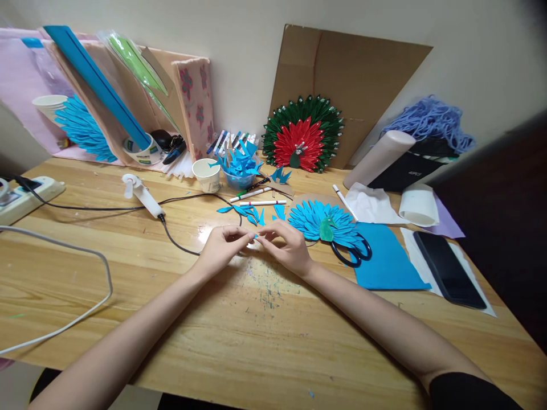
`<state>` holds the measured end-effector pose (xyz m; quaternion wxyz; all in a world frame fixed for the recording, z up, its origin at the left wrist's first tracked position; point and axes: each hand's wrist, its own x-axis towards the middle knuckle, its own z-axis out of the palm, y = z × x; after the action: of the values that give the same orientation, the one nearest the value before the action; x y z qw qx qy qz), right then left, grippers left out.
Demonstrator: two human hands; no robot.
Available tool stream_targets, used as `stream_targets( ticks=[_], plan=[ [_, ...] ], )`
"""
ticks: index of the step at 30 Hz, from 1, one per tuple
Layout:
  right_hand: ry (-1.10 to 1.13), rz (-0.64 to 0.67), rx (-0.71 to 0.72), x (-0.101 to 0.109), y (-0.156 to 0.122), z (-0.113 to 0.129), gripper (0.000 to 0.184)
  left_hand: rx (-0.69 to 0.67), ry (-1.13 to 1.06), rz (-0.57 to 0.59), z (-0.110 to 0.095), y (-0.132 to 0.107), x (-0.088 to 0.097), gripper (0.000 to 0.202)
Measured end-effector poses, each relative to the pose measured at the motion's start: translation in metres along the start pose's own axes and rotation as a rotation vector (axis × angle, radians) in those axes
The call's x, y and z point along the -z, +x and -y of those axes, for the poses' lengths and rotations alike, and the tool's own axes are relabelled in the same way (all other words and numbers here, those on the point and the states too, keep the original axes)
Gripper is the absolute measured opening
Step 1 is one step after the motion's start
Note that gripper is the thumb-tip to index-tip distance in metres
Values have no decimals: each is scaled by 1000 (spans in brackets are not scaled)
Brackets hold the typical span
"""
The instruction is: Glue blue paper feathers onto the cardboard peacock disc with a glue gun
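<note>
My left hand (222, 246) and my right hand (287, 245) meet over the middle of the wooden table (239, 330). Both pinch one small blue paper piece (255, 236) between their fingertips. Just beyond them lie several folded blue paper petals (248, 212). Right of my right hand sits a blue paper peacock (325, 222) with a green body, and black-handled scissors (354, 250) rest against it on a blue sheet (387, 262).
A glue gun (143, 195) with a black cord lies at left, a power strip (25, 196) further left. A paper cup (207, 174), a bowl of blue petals (239, 171), markers (261, 203), a red-green paper peacock (303, 136) and a phone (448, 269) stand around.
</note>
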<state>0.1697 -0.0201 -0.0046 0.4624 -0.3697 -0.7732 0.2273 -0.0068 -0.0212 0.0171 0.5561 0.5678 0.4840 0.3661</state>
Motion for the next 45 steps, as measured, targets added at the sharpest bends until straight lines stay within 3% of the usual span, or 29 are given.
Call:
stream_targets(
  ticks=[5, 13, 22, 31, 37, 45],
  plan=[
    [65, 21, -122, 0, 1, 1, 12, -3, -5, 12, 0, -1, 0, 30],
    [121, 41, -185, -1, 2, 1, 12, -51, 87, -20, 0, 1, 1, 28],
    [123, 68, -91, 0, 2, 3, 7, 55, 40, 49, -1, 1, 4, 29],
    [70, 40, -47, 0, 1, 3, 6, 46, 17, 140, 0, 2, 9, 33],
    [76, 39, -60, 0, 1, 1, 7, -40, 129, 49, -3, -1, 6, 28],
    [54, 35, -40, 0, 1, -1, 7, -116, 250, 17, -5, 0, 7, 25]
  ],
)
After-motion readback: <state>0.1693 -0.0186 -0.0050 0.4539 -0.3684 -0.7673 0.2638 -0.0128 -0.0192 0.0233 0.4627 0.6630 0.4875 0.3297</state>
